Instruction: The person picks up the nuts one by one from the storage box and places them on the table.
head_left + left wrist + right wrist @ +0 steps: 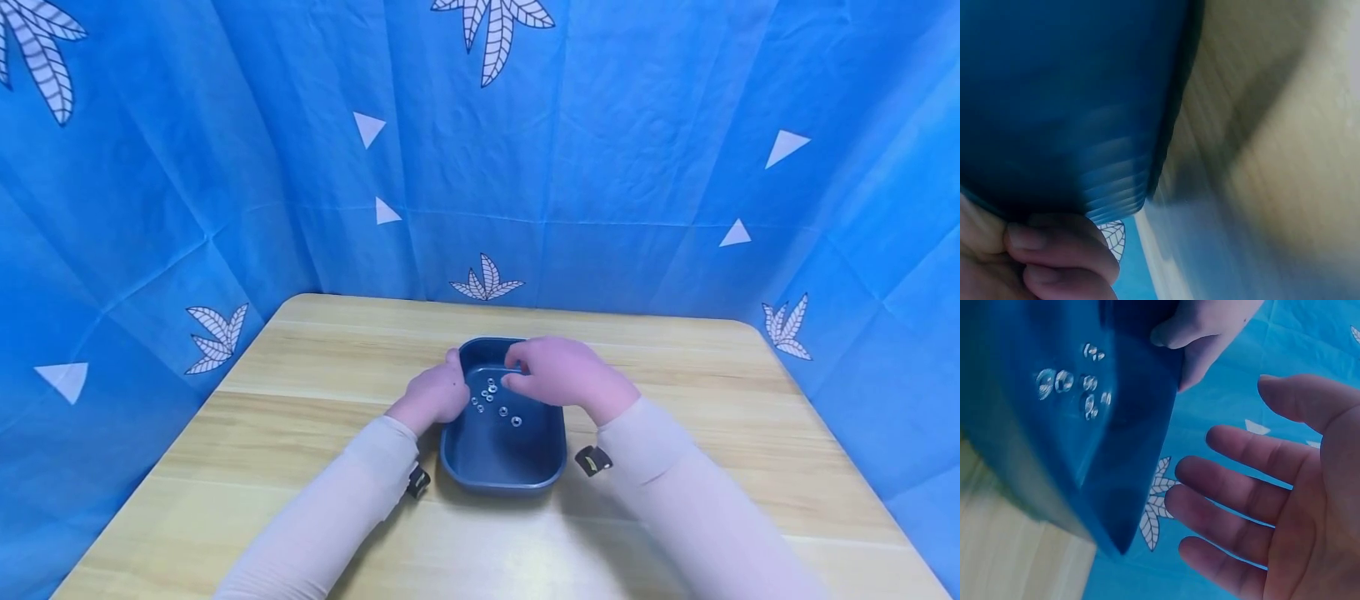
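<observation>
A dark blue plastic bin with rounded corners stands on the table. Several small shiny metal nuts lie scattered on its floor, mostly toward its left side. My left hand grips the bin's left rim, thumb on top; in the left wrist view its curled fingers press against the outer wall. Over the bin's right side hovers my right hand, palm toward the bin. The right wrist view shows its fingers spread and slightly bent, with nothing between them and the thumb.
The light wooden table has rounded far corners. A blue curtain with white leaf and triangle prints hangs behind it and along both sides. Dark wrist devices sit by both sleeves, close beside the bin.
</observation>
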Motion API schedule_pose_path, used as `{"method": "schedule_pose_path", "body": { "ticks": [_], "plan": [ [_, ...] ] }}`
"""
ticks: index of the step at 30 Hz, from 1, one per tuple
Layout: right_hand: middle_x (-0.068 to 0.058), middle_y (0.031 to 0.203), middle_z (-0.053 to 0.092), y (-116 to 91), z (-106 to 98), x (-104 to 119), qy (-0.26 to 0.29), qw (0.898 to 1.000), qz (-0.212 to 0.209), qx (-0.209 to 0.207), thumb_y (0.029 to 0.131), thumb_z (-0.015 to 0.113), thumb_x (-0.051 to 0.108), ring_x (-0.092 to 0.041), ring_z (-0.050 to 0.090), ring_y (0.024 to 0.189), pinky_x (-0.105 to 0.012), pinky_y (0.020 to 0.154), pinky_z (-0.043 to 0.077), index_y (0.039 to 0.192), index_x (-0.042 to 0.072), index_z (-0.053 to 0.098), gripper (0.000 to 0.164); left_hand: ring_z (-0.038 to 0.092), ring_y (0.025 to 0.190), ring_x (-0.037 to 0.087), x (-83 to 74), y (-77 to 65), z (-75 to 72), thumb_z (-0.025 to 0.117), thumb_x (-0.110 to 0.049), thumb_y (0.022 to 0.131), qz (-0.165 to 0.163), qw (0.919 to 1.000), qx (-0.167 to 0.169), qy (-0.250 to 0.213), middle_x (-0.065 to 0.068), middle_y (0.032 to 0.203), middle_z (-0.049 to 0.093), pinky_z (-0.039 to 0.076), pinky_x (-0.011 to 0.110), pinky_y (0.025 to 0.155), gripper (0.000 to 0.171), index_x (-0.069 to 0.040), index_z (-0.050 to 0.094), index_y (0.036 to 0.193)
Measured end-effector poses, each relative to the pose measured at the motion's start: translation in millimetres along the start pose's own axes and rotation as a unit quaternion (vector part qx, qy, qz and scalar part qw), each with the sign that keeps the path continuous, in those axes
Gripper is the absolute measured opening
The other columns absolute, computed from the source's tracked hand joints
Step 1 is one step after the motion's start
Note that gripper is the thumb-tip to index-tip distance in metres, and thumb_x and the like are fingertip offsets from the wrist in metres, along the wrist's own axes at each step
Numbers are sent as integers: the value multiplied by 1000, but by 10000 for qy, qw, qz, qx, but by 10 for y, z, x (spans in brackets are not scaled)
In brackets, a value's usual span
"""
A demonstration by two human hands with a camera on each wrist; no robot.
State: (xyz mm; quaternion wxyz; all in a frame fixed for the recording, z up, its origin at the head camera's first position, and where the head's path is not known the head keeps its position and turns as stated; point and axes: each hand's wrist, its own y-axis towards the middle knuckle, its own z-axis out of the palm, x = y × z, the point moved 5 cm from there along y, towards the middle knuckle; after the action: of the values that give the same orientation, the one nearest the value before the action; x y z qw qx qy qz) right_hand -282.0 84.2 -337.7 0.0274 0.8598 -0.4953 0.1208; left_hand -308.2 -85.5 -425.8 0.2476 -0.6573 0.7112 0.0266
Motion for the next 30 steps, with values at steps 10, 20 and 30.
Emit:
{"method": "schedule_pose_path", "body": {
  "ticks": [10, 20, 30],
  "plan": [
    [3, 104, 70, 417, 174, 43, -40, 9997, 121, 219, 96, 64, 36, -18, 61, 95, -39, 89, 51, 120, 15, 72, 33, 59, 61, 23, -4, 14, -57, 47, -21, 103, -6, 10000, 31, -79, 9, 75, 60, 46, 34, 57, 74, -1, 7, 161],
    [0, 104, 69, 672, 484, 2, 439, 9974, 550, 164, 93, 65, 13, -19, 62, 93, -40, 89, 52, 118, 12, 71, 26, 59, 60, 23, -5, 28, -41, 46, -21, 104, -23, 10000, -51, -58, 9, 73, 59, 45, 34, 56, 72, 0, 7, 160],
    [-3, 116, 69, 714, 797, -165, 659, 9964, 477, 228, 96, 60, 11, -20, 63, 104, -42, 99, 49, 120, 12, 69, 26, 58, 57, 23, -15, 25, 31, 46, -21, 102, 135, 9998, -141, -56, 8, 71, 58, 45, 34, 55, 73, 2, 8, 160]
  ]
}}
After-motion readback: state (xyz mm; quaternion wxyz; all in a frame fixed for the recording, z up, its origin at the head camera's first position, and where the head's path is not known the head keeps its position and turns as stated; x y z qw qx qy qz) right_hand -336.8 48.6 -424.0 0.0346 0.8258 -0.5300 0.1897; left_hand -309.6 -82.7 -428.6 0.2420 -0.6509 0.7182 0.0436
